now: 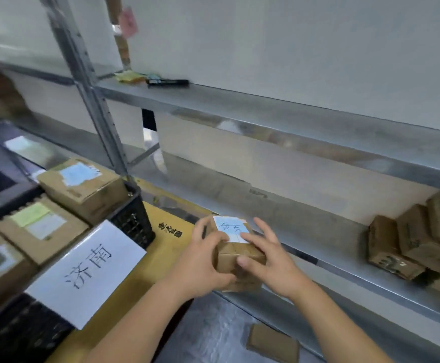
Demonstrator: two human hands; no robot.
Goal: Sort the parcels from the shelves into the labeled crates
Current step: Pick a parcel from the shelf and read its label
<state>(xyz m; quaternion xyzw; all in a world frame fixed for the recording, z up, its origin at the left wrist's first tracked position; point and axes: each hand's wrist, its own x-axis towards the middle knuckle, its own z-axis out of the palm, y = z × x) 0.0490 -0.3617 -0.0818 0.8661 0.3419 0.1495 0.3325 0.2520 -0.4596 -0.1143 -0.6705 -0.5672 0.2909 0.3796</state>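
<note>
A small brown cardboard parcel (235,254) with a white and blue handwritten label on top is held between both hands in front of the shelf. My left hand (203,260) grips its left side, thumb under the near edge. My right hand (271,260) holds the right side, thumb on the front face, fingers spread. To the left stands a black plastic crate (135,218) with a white paper sign (85,273), filled with several labeled parcels (82,189). More brown parcels (417,242) lie on the lower metal shelf (318,231) at the right.
A yellow-brown flat carton (161,247) lies under the crate. The upper shelf (266,106) carries a black marker (167,82) and yellow notes. A steel upright (93,100) divides the shelving. A small cardboard piece (272,343) lies on the grey floor.
</note>
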